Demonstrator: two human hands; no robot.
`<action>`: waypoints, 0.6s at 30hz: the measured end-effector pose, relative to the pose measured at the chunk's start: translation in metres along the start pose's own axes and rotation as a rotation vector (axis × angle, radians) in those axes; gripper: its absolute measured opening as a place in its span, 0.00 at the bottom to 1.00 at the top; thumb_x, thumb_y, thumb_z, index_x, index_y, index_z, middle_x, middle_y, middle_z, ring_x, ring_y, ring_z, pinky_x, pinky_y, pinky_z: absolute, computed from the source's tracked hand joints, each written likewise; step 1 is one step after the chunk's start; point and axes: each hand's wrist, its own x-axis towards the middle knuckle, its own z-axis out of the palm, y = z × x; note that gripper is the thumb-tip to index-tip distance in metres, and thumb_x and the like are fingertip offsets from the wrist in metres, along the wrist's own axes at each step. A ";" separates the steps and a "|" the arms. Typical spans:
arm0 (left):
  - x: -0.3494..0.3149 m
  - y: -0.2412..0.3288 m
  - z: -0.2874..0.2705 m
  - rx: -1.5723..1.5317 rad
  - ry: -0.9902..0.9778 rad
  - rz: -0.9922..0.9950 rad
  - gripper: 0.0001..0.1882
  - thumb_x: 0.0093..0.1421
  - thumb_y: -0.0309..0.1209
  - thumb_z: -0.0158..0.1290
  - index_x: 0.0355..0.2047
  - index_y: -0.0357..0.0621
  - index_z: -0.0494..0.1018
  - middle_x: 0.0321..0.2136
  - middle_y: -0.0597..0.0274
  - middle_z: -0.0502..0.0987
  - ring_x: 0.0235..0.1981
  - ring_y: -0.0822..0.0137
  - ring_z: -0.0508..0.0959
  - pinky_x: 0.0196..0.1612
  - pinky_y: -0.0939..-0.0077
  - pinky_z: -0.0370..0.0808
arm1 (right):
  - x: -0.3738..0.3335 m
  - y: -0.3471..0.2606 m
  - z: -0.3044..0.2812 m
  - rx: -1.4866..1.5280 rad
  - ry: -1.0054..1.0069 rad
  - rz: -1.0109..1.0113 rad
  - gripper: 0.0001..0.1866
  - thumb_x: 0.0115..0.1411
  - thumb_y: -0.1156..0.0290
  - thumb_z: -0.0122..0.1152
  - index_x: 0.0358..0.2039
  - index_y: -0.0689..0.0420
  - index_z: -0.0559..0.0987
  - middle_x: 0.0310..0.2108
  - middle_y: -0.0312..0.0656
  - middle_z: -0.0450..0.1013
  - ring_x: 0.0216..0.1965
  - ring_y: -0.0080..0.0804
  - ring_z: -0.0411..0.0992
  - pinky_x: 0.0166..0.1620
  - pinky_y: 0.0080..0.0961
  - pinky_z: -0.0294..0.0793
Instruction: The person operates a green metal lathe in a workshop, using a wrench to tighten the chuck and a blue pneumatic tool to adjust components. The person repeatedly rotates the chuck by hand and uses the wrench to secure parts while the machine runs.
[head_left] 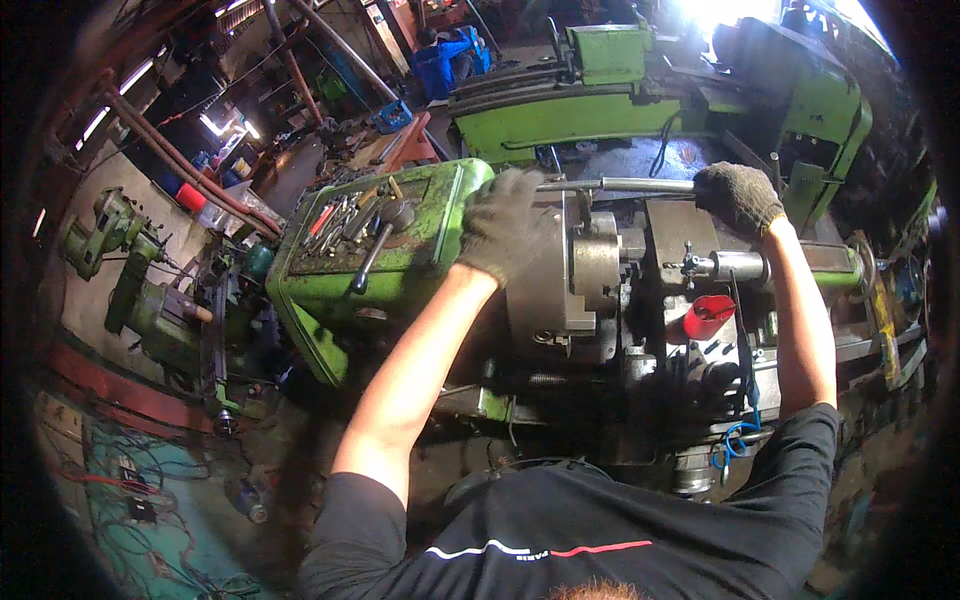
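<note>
Both my hands wear dark knit work gloves. My right hand (pixel 740 197) is closed around the right end of a long metal bar (pixel 648 185), which looks like a thin shaft with a thicker tube over its right part. The bar lies level across the far side of the lathe chuck (pixel 590 270). At the bar's left end is my left hand (pixel 503 226), beside the chuck's upper left edge. Motion blurs its fingers, so its grip is unclear. What the bar's left end meets is hidden behind that hand.
Left of the chuck, the green headstock (pixel 385 225) carries loose hand tools (pixel 340 222) and a lever (pixel 372 258). A red cup (pixel 709 316) stands on the carriage near the tool post (pixel 690 262). Another green machine (pixel 560 125) stands behind; a smaller green machine (pixel 165 320) stands left.
</note>
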 end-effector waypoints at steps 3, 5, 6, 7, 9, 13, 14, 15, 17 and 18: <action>0.040 0.006 0.015 0.042 -0.106 0.089 0.26 0.64 0.48 0.61 0.57 0.49 0.76 0.53 0.45 0.78 0.58 0.41 0.77 0.59 0.46 0.75 | 0.017 0.014 0.004 0.036 -0.019 -0.026 0.13 0.61 0.58 0.69 0.41 0.51 0.85 0.41 0.49 0.82 0.46 0.55 0.81 0.48 0.48 0.81; 0.061 0.010 0.027 0.103 -0.208 0.027 0.25 0.64 0.51 0.59 0.54 0.48 0.78 0.51 0.45 0.79 0.59 0.41 0.76 0.59 0.46 0.75 | 0.022 0.014 0.001 0.022 0.003 -0.033 0.13 0.64 0.56 0.66 0.41 0.50 0.86 0.41 0.49 0.83 0.45 0.55 0.82 0.48 0.50 0.81; 0.070 0.010 0.031 0.133 -0.259 -0.004 0.25 0.65 0.52 0.58 0.52 0.48 0.79 0.50 0.45 0.80 0.59 0.41 0.76 0.59 0.46 0.75 | 0.024 0.013 -0.001 0.015 0.014 -0.036 0.13 0.66 0.55 0.65 0.41 0.50 0.86 0.41 0.49 0.83 0.45 0.55 0.82 0.48 0.50 0.82; 0.075 0.006 0.031 0.134 -0.229 0.023 0.24 0.69 0.53 0.54 0.48 0.46 0.80 0.48 0.46 0.81 0.55 0.42 0.80 0.56 0.42 0.76 | 0.029 0.019 0.007 0.033 0.012 -0.056 0.13 0.65 0.56 0.65 0.40 0.51 0.86 0.40 0.50 0.83 0.45 0.56 0.82 0.48 0.51 0.81; 0.081 0.007 0.038 0.062 -0.456 -0.018 0.24 0.72 0.54 0.50 0.48 0.46 0.80 0.47 0.46 0.82 0.50 0.41 0.83 0.53 0.41 0.77 | 0.032 0.021 0.012 -0.056 -0.025 -0.025 0.13 0.65 0.57 0.66 0.39 0.52 0.86 0.40 0.50 0.83 0.45 0.56 0.82 0.49 0.51 0.81; 0.082 -0.010 0.061 0.114 -0.546 0.064 0.29 0.76 0.58 0.41 0.48 0.47 0.80 0.44 0.43 0.85 0.48 0.40 0.85 0.50 0.41 0.80 | 0.023 0.048 0.027 -0.150 0.114 0.070 0.16 0.66 0.53 0.65 0.40 0.52 0.85 0.40 0.50 0.82 0.48 0.55 0.81 0.52 0.51 0.79; 0.084 -0.008 0.062 0.128 -0.552 0.089 0.29 0.76 0.58 0.40 0.48 0.47 0.80 0.44 0.43 0.85 0.49 0.40 0.85 0.50 0.41 0.80 | 0.020 0.055 0.027 -0.126 0.223 0.110 0.19 0.66 0.48 0.65 0.43 0.51 0.84 0.43 0.48 0.81 0.51 0.53 0.79 0.55 0.51 0.77; 0.088 -0.007 0.063 0.086 -0.593 0.019 0.30 0.77 0.58 0.39 0.49 0.47 0.80 0.46 0.44 0.85 0.51 0.39 0.84 0.53 0.42 0.80 | 0.019 0.060 0.029 -0.130 0.204 0.169 0.21 0.66 0.46 0.65 0.45 0.51 0.84 0.45 0.48 0.81 0.53 0.53 0.78 0.56 0.50 0.77; 0.091 -0.002 0.058 0.042 -0.656 -0.033 0.30 0.78 0.57 0.38 0.50 0.47 0.80 0.48 0.44 0.84 0.51 0.39 0.84 0.54 0.43 0.80 | 0.022 0.059 0.021 -0.167 0.126 0.257 0.25 0.65 0.43 0.65 0.48 0.51 0.83 0.48 0.48 0.80 0.57 0.52 0.77 0.58 0.49 0.76; 0.093 -0.006 0.051 0.034 -0.679 -0.063 0.30 0.78 0.57 0.37 0.50 0.47 0.80 0.48 0.44 0.84 0.51 0.39 0.84 0.54 0.43 0.80 | 0.032 0.047 0.014 -0.189 0.072 0.276 0.27 0.65 0.42 0.65 0.51 0.51 0.83 0.50 0.48 0.80 0.58 0.52 0.76 0.59 0.48 0.76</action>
